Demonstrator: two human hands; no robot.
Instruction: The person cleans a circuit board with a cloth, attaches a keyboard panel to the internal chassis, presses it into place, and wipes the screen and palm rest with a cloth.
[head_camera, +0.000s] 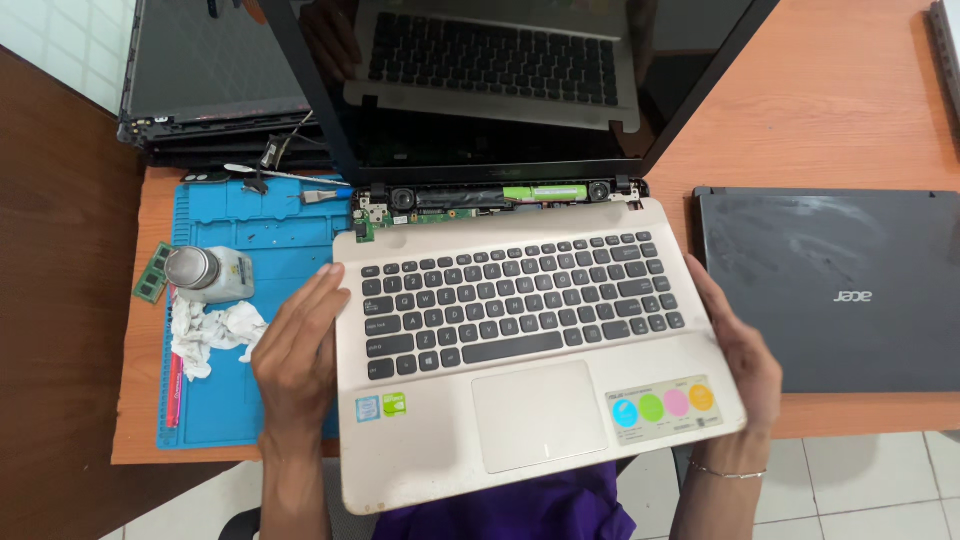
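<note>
So the left hand (300, 350) has its fingers (325, 290) pressed together and laid flat along the left edge of the gold laptop (520, 330), tips reaching up level with the top row of keys. The right hand (740, 345) does the same on the right edge, fingers (705, 290) straight and close together, palm against the side; whether any curl underneath, can't tell. There's a thin bracelet (728, 472) on that wrist.

The laptop sits squarely between the two hands, its front edge hanging off the table (850, 110) toward the person and lifted a bit. Its long axis runs left to right, slightly tilted so the right end sits further from the person. The touchpad end points at the person, the hinge end points away. The dark screen (520, 80) stands open behind the keyboard, and the hinge strip is uncovered, showing a green circuit board (450, 205) and small speakers.

Left of the laptop there's a blue work mat (270, 250) with a metal-capped jar (205, 272), crumpled tissue (212, 335) and a memory stick (152, 272) at its edge. Behind the mat, a stack of dark laptops (215, 90). Right of the gold laptop, a closed grey laptop (835, 285) lies flat, just beside the right hand.
</note>
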